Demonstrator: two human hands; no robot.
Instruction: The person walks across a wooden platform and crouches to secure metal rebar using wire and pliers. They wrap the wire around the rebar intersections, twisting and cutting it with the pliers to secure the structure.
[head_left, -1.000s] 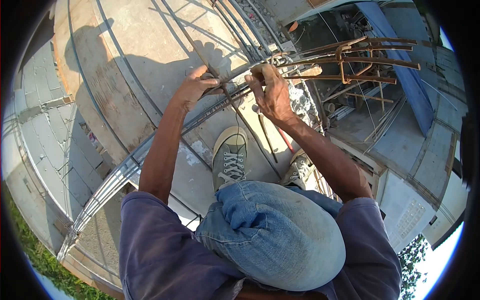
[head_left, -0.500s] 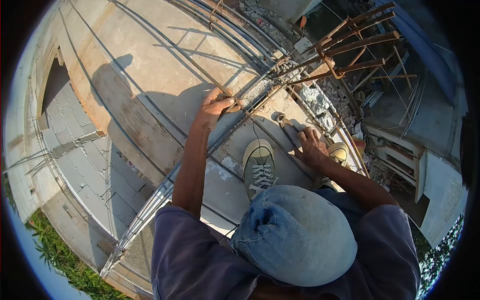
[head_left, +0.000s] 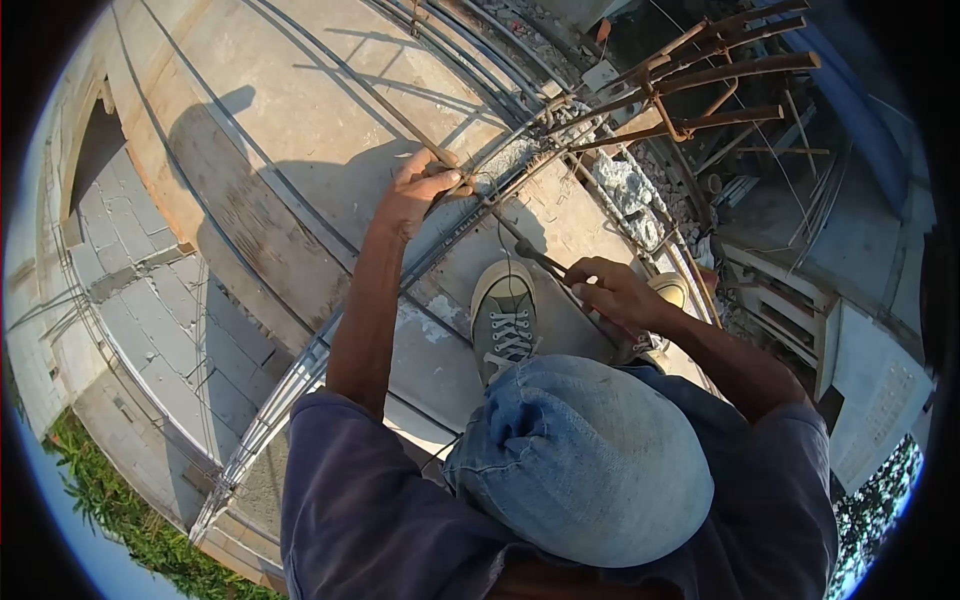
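My left hand [head_left: 418, 195] is closed at a crossing of steel bars, its fingers around a long thin bar [head_left: 385, 105] and near a thin wire loop [head_left: 500, 232]. To the right, my right hand [head_left: 612, 293] is closed on the handle of a dark metal tool [head_left: 541, 259], whose tip points up and left toward the crossing. A bundle of bars [head_left: 440, 262] runs diagonally beneath the crossing. Whether the tool touches the wire cannot be made out.
Rusty bars [head_left: 740, 85] jut out at the upper right. Broken concrete [head_left: 625, 190] lines the slab's right edge. My shoe [head_left: 503, 310] stands on the slab below the crossing. An opening at left shows grey blocks [head_left: 150, 290].
My right hand has lifted the tool and moved slightly left, bringing the tool's tip toward the bar crossing. My left hand stays at the crossing. The view has shifted a little.
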